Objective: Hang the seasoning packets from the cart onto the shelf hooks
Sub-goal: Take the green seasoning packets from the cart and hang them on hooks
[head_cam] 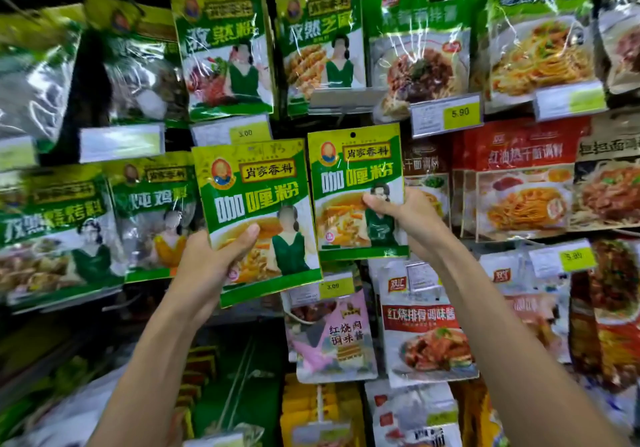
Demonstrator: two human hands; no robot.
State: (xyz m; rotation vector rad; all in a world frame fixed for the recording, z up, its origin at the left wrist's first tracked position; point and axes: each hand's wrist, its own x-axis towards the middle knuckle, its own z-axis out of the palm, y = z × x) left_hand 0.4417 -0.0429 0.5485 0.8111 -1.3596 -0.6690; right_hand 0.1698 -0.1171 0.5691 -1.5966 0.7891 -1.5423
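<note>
Two green-and-yellow curry powder packets are held up side by side in front of the hanging display. The left packet (258,218) is gripped at its lower half by the left hand (211,263), thumb pressed on the front, and is tilted slightly with its top leaning left. The right packet (356,192) is pinched at its lower right by the right hand (408,219), thumb across the front; it is held upright, and the round hang hole (353,135) at its top is seen clear of any hook. The two packets nearly touch along their inner edges.

Both are printed with 肖家香料 on a yellow banner and 咖喱粉 in large characters. Above them, cumin packets (223,48) of the same brand are hung on the shelf. Yellow price tags are read as 3.00 (245,132) and 5.90 (460,112). Red sauce pouches (424,325) are hung lower right.
</note>
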